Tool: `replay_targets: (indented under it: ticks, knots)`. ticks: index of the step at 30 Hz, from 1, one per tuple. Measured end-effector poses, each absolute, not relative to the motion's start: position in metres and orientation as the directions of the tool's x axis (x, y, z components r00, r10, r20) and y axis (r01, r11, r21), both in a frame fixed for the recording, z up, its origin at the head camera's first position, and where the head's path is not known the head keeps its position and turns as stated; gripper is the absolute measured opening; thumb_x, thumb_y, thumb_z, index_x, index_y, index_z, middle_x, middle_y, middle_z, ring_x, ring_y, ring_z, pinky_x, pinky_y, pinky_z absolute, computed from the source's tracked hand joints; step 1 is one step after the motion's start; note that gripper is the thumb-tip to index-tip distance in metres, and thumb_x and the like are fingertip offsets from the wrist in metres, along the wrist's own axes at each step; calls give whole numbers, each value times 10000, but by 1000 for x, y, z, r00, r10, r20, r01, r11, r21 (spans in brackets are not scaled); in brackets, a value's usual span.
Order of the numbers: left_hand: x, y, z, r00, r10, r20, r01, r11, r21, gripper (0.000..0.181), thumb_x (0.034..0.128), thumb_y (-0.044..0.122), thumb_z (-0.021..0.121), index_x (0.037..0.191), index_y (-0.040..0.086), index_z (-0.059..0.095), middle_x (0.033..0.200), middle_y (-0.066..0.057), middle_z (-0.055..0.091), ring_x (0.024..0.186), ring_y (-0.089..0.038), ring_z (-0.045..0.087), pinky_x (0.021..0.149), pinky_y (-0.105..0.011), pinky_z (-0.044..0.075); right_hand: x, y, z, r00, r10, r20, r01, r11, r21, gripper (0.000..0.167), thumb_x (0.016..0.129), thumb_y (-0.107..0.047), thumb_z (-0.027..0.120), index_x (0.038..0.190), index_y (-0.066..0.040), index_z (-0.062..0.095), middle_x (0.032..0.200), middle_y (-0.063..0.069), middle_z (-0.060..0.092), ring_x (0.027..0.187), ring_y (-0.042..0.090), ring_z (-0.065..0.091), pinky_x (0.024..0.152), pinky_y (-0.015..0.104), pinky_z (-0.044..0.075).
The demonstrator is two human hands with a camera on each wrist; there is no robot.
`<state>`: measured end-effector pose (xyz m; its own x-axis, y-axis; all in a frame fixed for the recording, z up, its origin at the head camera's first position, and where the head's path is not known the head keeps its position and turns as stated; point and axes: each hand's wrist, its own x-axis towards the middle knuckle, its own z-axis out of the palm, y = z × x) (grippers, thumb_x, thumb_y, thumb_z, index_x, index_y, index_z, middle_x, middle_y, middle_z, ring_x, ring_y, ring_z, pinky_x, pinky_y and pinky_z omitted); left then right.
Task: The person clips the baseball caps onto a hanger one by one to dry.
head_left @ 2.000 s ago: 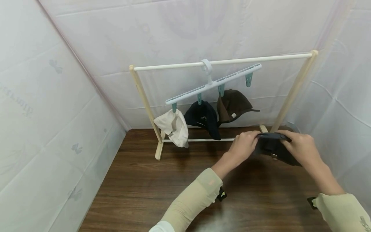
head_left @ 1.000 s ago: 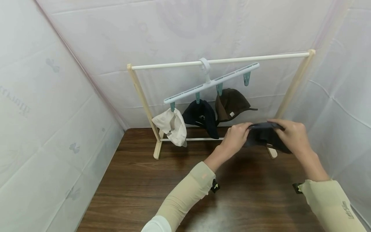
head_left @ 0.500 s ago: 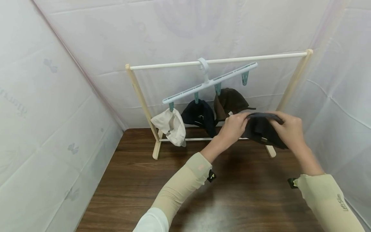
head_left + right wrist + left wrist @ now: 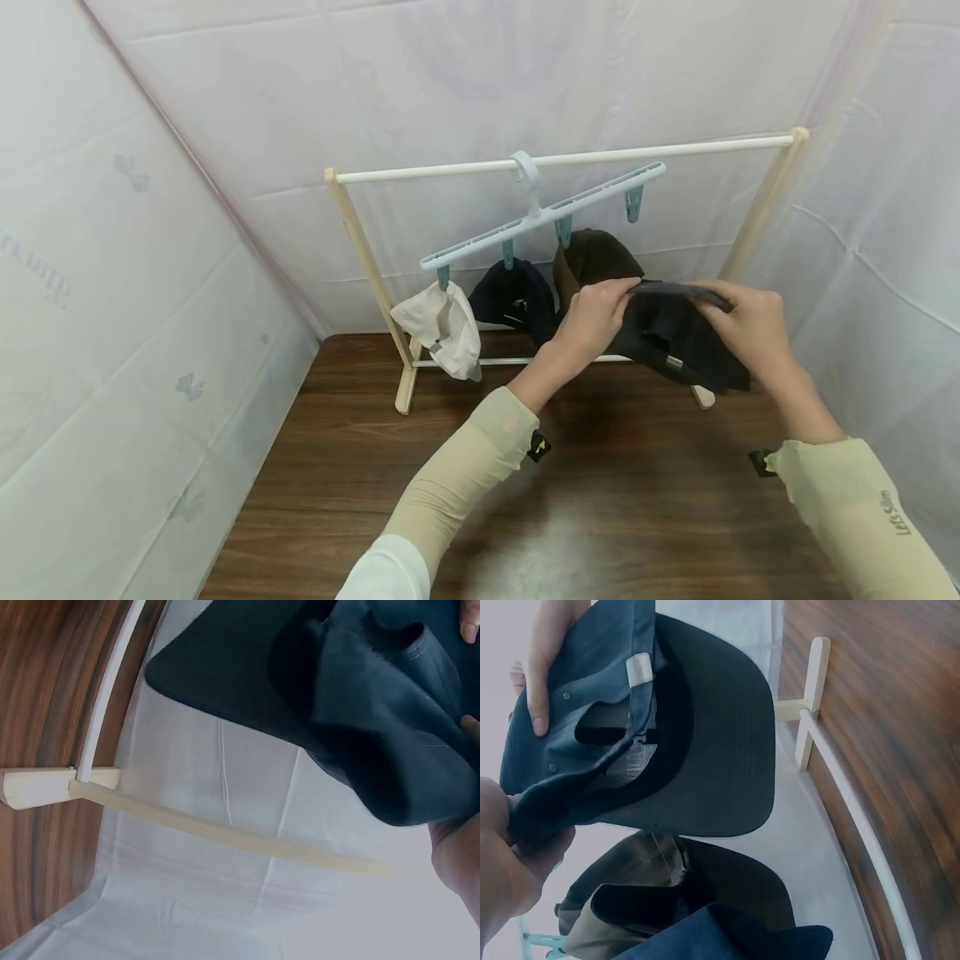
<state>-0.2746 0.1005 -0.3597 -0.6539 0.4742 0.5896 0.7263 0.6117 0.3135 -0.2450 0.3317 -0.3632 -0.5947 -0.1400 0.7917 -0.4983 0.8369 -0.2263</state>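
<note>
Both hands hold a dark baseball cap [image 4: 678, 333] by its crown, brim hanging downward. My left hand [image 4: 596, 312] pinches the crown's left side; my right hand [image 4: 750, 325] grips its right side. In the left wrist view the cap [image 4: 607, 712] shows its back opening and a small metal buckle on the strap. A pale blue hanger [image 4: 536, 218] is tilted, its right end higher. On its clips hang a white cap [image 4: 442, 329], a navy cap [image 4: 513, 300] and a brown cap [image 4: 596, 258], partly hidden by the held cap. The rightmost clip [image 4: 633, 204] holds nothing.
A rack with a white top rail [image 4: 675, 150] and wooden posts [image 4: 367, 258] stands on a dark wood table [image 4: 337, 500]. A white lower bar [image 4: 502, 362] joins its feet. White sheeting [image 4: 150, 333] encloses the back and sides.
Both hands have carried the dark cap up and to the left, from beside the rack's right foot to below the rightmost clip. It now overlaps the brown cap in the head view.
</note>
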Motion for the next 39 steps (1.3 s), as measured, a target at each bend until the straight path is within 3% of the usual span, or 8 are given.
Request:
replay_targets:
  ticks: [7,14,21,29,31,33,36,39]
  knots:
    - [-278,102,-354,-636,500,587,745,597,298,270,1077,139,522,1289,83,679,1205,-42,733,1003,-82,709,788,-99,532,-243,333,-357,-611,-131,781,-483,843,-237,198,798,-10,837,987,-59,804,853,155,766,688,374,714,639,248,431]
    - [-282,107,-342,-661,497,562,724,619,303,259,1082,137,506,1264,71,680,1139,-44,748,798,-54,671,621,-101,469,-244,333,-354,-603,-133,786,-511,821,-254,257,821,10,818,1066,-66,794,965,124,776,764,259,705,767,5,334]
    - [-286,107,-335,-684,497,534,704,640,307,265,1079,145,518,1275,68,679,1138,-54,751,714,-53,631,546,-107,425,-250,333,-348,-593,-157,790,-525,819,-231,222,835,-3,807,1053,-44,790,920,150,772,716,347,711,672,184,409]
    - [-291,106,-327,-697,513,501,701,637,322,265,1069,163,544,1290,83,669,1162,-42,746,773,-62,652,573,-129,445,-255,332,-343,-596,-135,791,-509,826,-243,195,839,-20,811,1032,-9,785,891,174,766,693,357,706,667,120,376]
    - [-294,106,-324,-700,520,489,700,635,327,273,1054,174,580,1302,91,661,1185,-34,739,851,-63,683,631,-127,489,-257,332,-342,-587,-124,800,-508,826,-244,187,837,-26,817,1021,-17,790,885,163,769,684,256,705,676,90,365]
    - [-296,106,-321,-705,530,472,698,637,327,297,1036,185,619,1320,104,650,1221,-23,727,960,-64,703,715,-128,524,-258,332,-341,-580,-120,806,-512,823,-246,182,835,-26,821,1015,-23,794,881,153,771,706,25,655,684,65,358]
    - [-300,107,-318,-713,547,439,694,640,330,337,1015,178,651,1346,118,635,1270,-15,707,1080,-75,691,813,-136,540,-259,331,-341,-581,-123,805,-519,818,-249,185,830,-25,825,1012,-30,797,877,146,772,768,-252,453,666,88,368]
    - [-302,107,-316,-720,559,412,691,638,340,343,1013,156,651,1354,121,638,1275,-13,704,1092,-76,684,819,-131,533,-259,330,-340,-590,-128,797,-517,818,-252,188,831,-26,824,1017,-30,796,876,144,772,755,-258,426,642,138,381]
